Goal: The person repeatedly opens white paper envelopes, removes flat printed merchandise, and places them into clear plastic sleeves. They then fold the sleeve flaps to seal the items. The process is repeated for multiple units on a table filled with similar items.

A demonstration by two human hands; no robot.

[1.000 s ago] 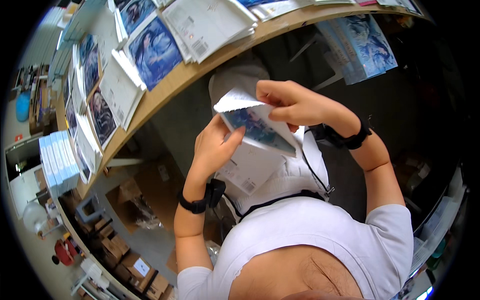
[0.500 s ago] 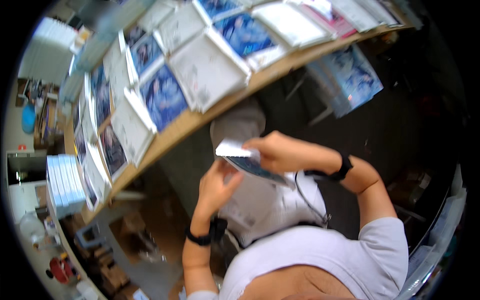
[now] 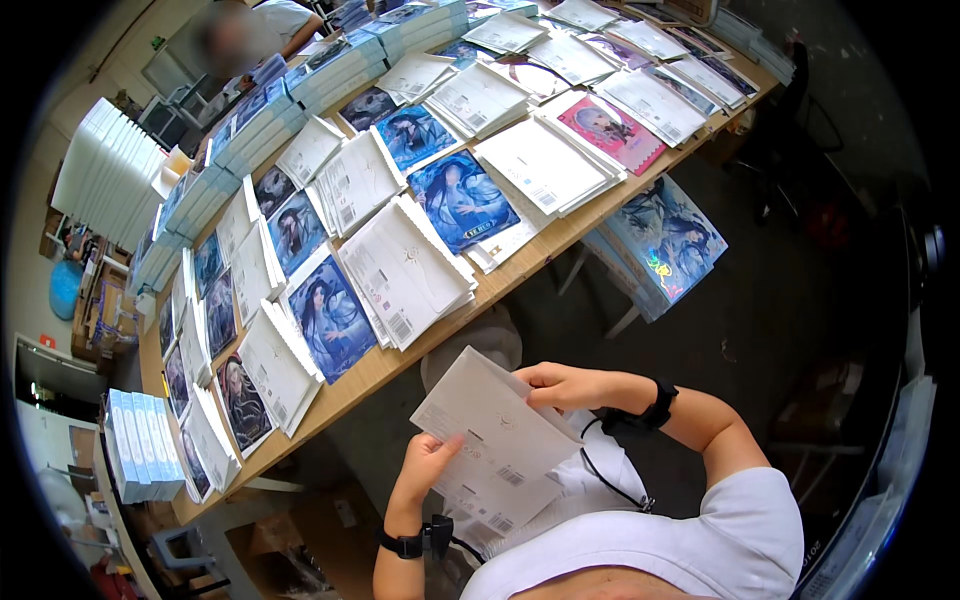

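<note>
Both my hands hold a white paper envelope (image 3: 496, 418) above my lap, its plain back with small printed marks facing up. My left hand (image 3: 426, 465) pinches its left edge with the thumb on top. My right hand (image 3: 560, 390) grips its upper right edge, fingers bent, partly hidden by the paper. A second white envelope (image 3: 495, 508) shows just beneath it. Past them, along the table's near edge (image 3: 460, 317), lie piles of white envelopes (image 3: 400, 270) beside blue illustrated cards (image 3: 330, 320) and a pink card (image 3: 608, 130).
Banded blue box stacks (image 3: 240, 140) line the table's back, where a co-worker (image 3: 285, 30) is at work. A blue illustrated board (image 3: 655, 250) sits below the table edge. Light blue boxes (image 3: 140, 445) stand at the left corner; cardboard (image 3: 290, 540) lies underneath.
The held envelope's open flap and blue picture inside have given way to a flat, plain back. My hands sit lower in the picture, and more of the table shows as the view has lifted.
</note>
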